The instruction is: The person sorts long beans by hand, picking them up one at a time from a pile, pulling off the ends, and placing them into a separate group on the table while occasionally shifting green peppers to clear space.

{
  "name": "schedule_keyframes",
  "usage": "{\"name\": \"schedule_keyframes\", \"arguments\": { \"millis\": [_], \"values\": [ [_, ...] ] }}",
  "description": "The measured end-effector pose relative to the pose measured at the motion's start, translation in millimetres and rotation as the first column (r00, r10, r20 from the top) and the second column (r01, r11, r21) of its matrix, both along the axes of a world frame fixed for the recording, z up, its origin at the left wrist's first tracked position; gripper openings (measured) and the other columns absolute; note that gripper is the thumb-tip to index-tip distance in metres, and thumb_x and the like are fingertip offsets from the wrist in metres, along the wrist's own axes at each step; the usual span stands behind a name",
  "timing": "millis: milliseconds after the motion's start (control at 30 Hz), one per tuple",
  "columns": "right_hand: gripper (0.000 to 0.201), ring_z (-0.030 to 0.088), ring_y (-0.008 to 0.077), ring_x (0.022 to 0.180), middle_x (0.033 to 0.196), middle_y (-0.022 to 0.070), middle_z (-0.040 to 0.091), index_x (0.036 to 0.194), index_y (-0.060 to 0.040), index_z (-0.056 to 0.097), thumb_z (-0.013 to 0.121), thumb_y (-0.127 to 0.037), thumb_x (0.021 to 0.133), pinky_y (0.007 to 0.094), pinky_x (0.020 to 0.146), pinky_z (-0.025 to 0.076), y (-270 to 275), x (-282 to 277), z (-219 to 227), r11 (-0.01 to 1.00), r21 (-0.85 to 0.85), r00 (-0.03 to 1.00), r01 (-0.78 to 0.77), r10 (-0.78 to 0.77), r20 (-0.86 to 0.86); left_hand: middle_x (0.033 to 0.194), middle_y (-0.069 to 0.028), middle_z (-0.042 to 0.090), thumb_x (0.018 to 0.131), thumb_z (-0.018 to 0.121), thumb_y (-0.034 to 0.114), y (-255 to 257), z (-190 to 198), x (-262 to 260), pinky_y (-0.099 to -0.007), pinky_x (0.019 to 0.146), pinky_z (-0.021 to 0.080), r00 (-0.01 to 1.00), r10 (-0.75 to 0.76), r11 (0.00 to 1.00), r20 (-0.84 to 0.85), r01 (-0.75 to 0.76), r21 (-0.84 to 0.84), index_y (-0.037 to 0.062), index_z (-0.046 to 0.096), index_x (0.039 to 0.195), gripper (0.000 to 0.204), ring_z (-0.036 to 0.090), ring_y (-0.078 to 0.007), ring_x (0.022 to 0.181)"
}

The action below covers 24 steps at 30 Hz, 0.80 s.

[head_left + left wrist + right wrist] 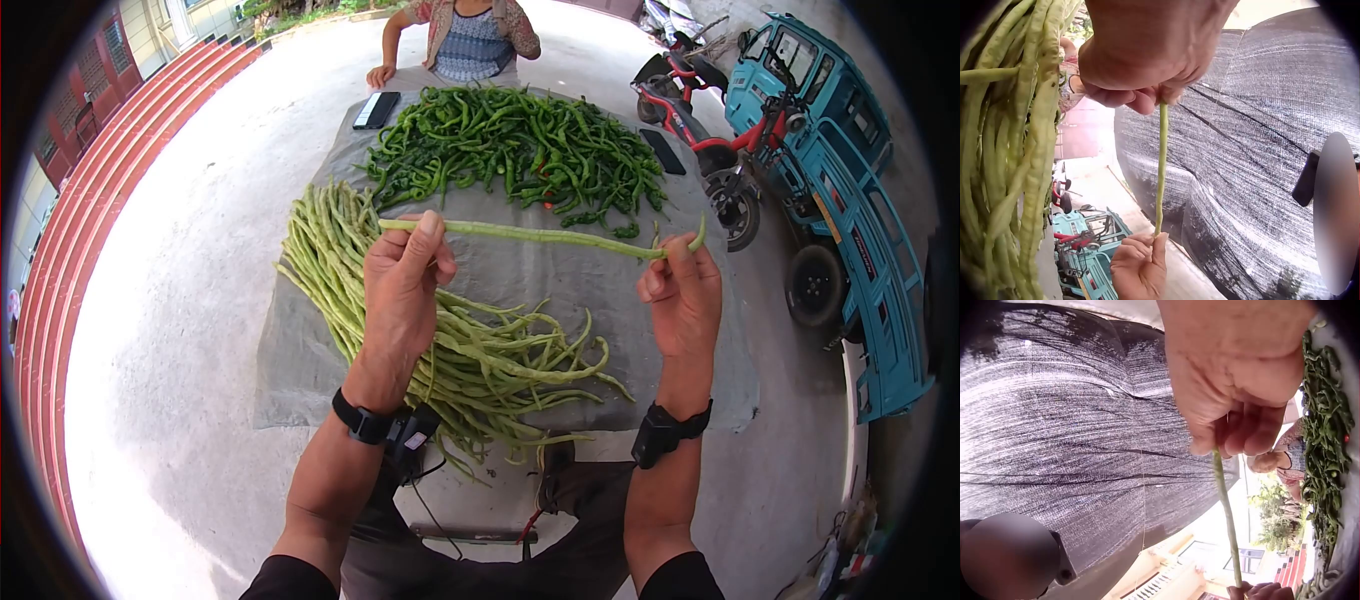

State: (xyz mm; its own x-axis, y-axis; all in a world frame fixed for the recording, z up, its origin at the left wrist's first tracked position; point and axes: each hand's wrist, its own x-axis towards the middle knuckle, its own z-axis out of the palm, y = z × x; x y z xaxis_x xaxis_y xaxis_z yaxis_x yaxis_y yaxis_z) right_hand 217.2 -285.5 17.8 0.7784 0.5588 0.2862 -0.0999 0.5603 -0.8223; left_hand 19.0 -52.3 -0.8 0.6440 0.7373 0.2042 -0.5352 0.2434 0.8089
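One long green bean (540, 236) is stretched level between the two hands above the grey cloth. My left hand (402, 285) pinches its left end between thumb and fingers, over the pile of long beans (330, 250). At the other end my right hand (685, 300) pinches it, with the curved tip sticking up past the fingers. The same bean (1162, 169) runs between both hands in the left wrist view, and the bean (1227, 512) hangs from the right hand (1235, 394) in the right wrist view.
Green peppers (510, 145) lie heaped at the far side of the cloth (290, 380), between two phones (376, 110) (662, 151). Another person (470, 40) is beyond the cloth. A red bike (700, 120) and a blue three-wheeler (860, 220) stand at the right, red steps (60, 280) at the left.
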Motion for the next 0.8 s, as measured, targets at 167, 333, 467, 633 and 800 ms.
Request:
{"name": "schedule_keyframes", "arguments": {
  "millis": [167, 333, 467, 633, 800],
  "values": [
    [0.014, 0.06, 0.0132, 0.064, 0.083, 0.005, 0.067, 0.101, -0.0051, 0.067, 0.072, -0.018, 0.103, 0.0319, 0.057, 0.049, -1.5, 2.3, -1.5, 1.0, -0.003, 1.0, 0.016, -0.016, 0.014, 0.075, -0.0012, 0.062, 0.106, 0.068, 0.027, 1.3, -1.5, 0.3, -0.028, 0.065, 0.044, 1.0, 0.007, 1.0, 0.008, -0.007, 0.008, 0.0067, 0.067, 0.095, 0.023, 0.055, -0.0111, 0.069],
    [0.012, 0.06, 0.0129, 0.065, 0.084, 0.005, 0.067, 0.103, -0.0051, 0.067, 0.071, -0.016, 0.103, 0.0319, 0.057, 0.049, -0.9, 2.5, -3.1, 1.0, 0.006, 1.0, 0.018, -0.018, 0.004, 0.075, -0.0011, 0.063, 0.105, 0.069, 0.027, -0.9, -1.5, 1.2, -0.0276, 0.065, 0.044, 1.0, 0.012, 1.0, 0.004, -0.012, -0.009, 0.0045, 0.069, 0.103, 0.022, 0.055, -0.0109, 0.068],
    [0.012, 0.06, 0.0126, 0.066, 0.085, 0.005, 0.067, 0.104, -0.005, 0.067, 0.071, -0.016, 0.103, 0.0316, 0.058, 0.049, -0.6, 5.6, -8.0, 1.0, 0.012, 1.0, -0.004, 0.004, 0.003, 0.075, -0.0009, 0.063, 0.105, 0.07, 0.026, 1.4, -4.0, 1.9, -0.027, 0.065, 0.044, 1.0, 0.004, 1.0, 0.011, -0.004, -0.006, 0.0038, 0.069, 0.105, 0.023, 0.054, -0.0106, 0.068],
    [0.012, 0.06, 0.0118, 0.067, 0.085, 0.0049, 0.067, 0.103, -0.0047, 0.066, 0.071, -0.016, 0.103, 0.0308, 0.058, 0.049, -1.4, 7.0, -7.8, 1.0, 0.003, 1.0, -0.006, 0.006, 0.013, 0.076, -0.0008, 0.063, 0.105, 0.07, 0.026, 4.1, -2.6, 1.9, -0.0268, 0.065, 0.043, 1.0, -0.002, 1.0, 0.016, 0.001, 0.01, 0.0031, 0.069, 0.106, 0.023, 0.054, -0.0101, 0.069],
    [0.013, 0.06, 0.0115, 0.067, 0.086, 0.0049, 0.066, 0.103, -0.0042, 0.066, 0.072, -0.016, 0.102, 0.0303, 0.06, 0.049, -3.8, 8.1, -7.7, 1.0, -0.024, 0.999, 0.014, -0.013, 0.04, 0.076, -0.0007, 0.063, 0.104, 0.071, 0.025, 5.5, -3.1, 1.3, -0.0265, 0.065, 0.042, 0.999, -0.036, 0.999, -0.012, 0.037, 0.02, 0.0019, 0.07, 0.111, 0.024, 0.053, -0.0099, 0.069]
  ]
}}
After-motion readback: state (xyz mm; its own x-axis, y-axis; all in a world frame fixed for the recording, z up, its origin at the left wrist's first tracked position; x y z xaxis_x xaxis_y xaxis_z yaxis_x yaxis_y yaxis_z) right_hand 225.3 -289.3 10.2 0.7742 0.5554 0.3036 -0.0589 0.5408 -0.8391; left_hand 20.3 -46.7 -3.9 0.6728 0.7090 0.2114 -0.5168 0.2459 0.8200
